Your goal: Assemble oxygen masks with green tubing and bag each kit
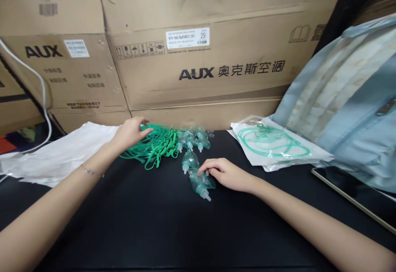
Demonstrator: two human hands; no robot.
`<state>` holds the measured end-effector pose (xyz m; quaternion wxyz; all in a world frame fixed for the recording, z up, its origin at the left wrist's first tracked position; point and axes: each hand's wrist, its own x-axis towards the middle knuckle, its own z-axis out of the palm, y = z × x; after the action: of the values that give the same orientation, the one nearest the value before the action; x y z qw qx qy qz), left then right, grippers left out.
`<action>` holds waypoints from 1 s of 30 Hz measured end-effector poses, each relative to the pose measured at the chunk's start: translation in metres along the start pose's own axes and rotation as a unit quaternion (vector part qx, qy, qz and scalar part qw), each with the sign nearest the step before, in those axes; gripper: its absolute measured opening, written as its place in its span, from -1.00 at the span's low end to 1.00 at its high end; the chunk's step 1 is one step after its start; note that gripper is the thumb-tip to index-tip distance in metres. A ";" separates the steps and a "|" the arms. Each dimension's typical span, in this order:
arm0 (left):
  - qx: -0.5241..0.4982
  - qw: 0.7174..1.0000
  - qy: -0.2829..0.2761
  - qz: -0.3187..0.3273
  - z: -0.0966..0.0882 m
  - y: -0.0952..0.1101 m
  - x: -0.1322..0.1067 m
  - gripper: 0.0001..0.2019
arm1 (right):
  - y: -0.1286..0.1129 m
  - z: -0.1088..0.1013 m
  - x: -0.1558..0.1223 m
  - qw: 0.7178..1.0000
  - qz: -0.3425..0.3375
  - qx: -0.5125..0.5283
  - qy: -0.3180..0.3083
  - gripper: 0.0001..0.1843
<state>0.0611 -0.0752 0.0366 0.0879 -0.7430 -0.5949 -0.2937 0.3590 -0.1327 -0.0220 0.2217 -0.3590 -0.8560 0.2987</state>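
Observation:
A tangle of green tubing and straps [156, 143] lies on the black table [154, 218] at the back centre. My left hand [131, 132] rests on its left edge, fingers curled over the strands. Several clear green masks [194, 140] lie beside the tubing. My right hand [224, 173] is just in front of them, its fingers bent and pinching the nearest mask [201, 183], which lies on its side with its white connector pointing toward me.
Empty clear plastic bags [58, 156] lie at the left. A sealed bag with green tubing [275, 144] sits at the right. A large blue-grey bag [346, 99] leans behind it. Cardboard boxes [201, 49] wall off the back. A tablet [355, 193] lies at the right edge.

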 end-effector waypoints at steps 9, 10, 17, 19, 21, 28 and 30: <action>0.083 0.988 -0.108 0.068 0.026 0.046 -0.060 -0.75 | -0.007 0.002 0.002 0.961 0.107 0.255 -0.004 -0.72; 0.082 0.987 -0.121 0.063 0.028 0.046 -0.062 -0.76 | -0.007 0.002 0.002 0.944 0.110 0.310 0.007 -0.74; -0.032 0.993 -0.110 0.027 0.031 0.039 -0.056 -0.80 | -0.005 0.005 0.004 0.867 0.117 0.482 0.041 -0.77; -0.043 0.996 -0.070 0.019 0.031 0.035 -0.052 -0.73 | -0.003 0.007 0.005 0.868 0.123 0.479 0.036 -0.76; 0.004 0.998 -0.063 0.012 0.032 0.032 -0.049 -0.71 | -0.002 0.010 0.005 0.871 0.124 0.475 0.030 -0.76; 0.083 0.992 -0.092 -0.002 0.037 0.028 -0.037 -0.80 | -0.003 0.010 0.007 0.867 0.101 0.487 0.034 -0.76; 0.000 0.998 -0.051 -0.041 0.037 0.023 -0.034 -0.78 | -0.004 0.010 0.007 0.864 0.099 0.492 0.034 -0.77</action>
<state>0.0908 -0.0926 -0.0066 0.0457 -0.7321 -0.6287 -0.2584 0.3466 -0.1331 -0.0257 0.3677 -0.2967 -0.5498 0.6889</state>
